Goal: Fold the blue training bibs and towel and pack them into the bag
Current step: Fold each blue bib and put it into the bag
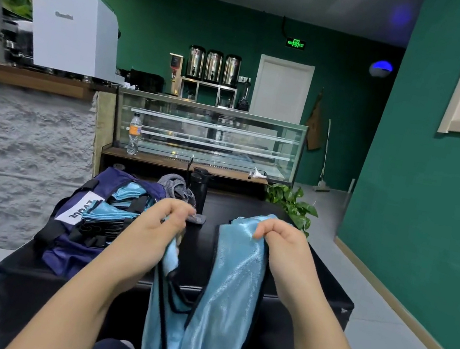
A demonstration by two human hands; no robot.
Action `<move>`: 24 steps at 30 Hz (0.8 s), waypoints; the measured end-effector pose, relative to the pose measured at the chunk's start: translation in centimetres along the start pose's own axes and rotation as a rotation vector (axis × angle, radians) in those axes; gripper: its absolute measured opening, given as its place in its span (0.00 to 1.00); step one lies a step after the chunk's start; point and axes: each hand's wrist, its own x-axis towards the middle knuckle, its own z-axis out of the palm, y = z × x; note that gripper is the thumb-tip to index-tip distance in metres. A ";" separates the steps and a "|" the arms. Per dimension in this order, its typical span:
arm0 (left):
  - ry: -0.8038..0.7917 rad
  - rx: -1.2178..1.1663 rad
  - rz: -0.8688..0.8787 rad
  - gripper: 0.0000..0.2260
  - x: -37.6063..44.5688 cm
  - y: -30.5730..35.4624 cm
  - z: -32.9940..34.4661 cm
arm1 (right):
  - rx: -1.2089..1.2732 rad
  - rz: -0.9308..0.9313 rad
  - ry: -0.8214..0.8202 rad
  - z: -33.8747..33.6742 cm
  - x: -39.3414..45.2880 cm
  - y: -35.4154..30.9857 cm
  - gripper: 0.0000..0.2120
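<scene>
A black table (pixel 322 270) bears one navy bag (pixel 72 226), open at its left end, with several folded blue bibs (pixel 111 212) stacked inside; their number is unclear. One shiny light-blue bib (pixel 231 282) with dark trim hangs over the table's near edge, the left hand (pixel 158 223) and right hand (pixel 281 242) each gripping a shoulder strap. One grey towel (pixel 177 189) lies crumpled behind the bag.
</scene>
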 end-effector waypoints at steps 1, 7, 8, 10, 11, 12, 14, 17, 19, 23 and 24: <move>0.007 -0.065 0.010 0.12 0.0 0.1 0.1 | -0.024 0.045 0.030 0.1 0.0 0.0 0.22; -0.012 -0.171 0.108 0.17 -0.1 1.0 1.3 | -0.184 0.012 -0.221 1.5 -2.0 -2.6 0.09; -0.013 -0.168 0.129 0.18 -0.1 1.0 1.5 | -0.243 -0.025 -0.291 1.7 -2.3 -2.9 0.10; -0.016 -0.196 0.148 0.18 -0.1 1.2 1.6 | -0.383 -0.080 -0.397 1.9 -2.8 -3.2 0.06; -0.018 -0.211 0.147 0.17 -0.1 1.3 1.5 | -0.435 -0.096 -0.424 1.9 -2.8 -3.2 0.07; -0.021 -0.208 0.152 0.17 -0.1 1.3 1.5 | -0.460 -0.108 -0.425 1.8 -2.8 -3.3 0.08; -0.017 -0.166 0.178 0.17 -0.1 1.5 1.5 | -0.437 -0.113 -0.416 1.7 -2.9 -3.3 0.08; 0.016 -0.099 0.215 0.17 -0.1 1.4 1.6 | -0.369 -0.119 -0.410 1.9 -3.0 -3.3 0.09; 0.030 -0.037 0.223 0.15 -0.1 1.3 1.7 | -0.401 -0.138 -0.405 2.2 -3.1 -3.3 0.12; 0.047 0.040 0.199 0.09 0.0 0.8 1.7 | -0.483 -0.175 -0.417 2.6 -3.1 -2.9 0.13; 0.053 0.053 0.203 0.08 0.1 0.7 1.6 | -0.487 -0.179 -0.421 2.7 -3.1 -2.9 0.10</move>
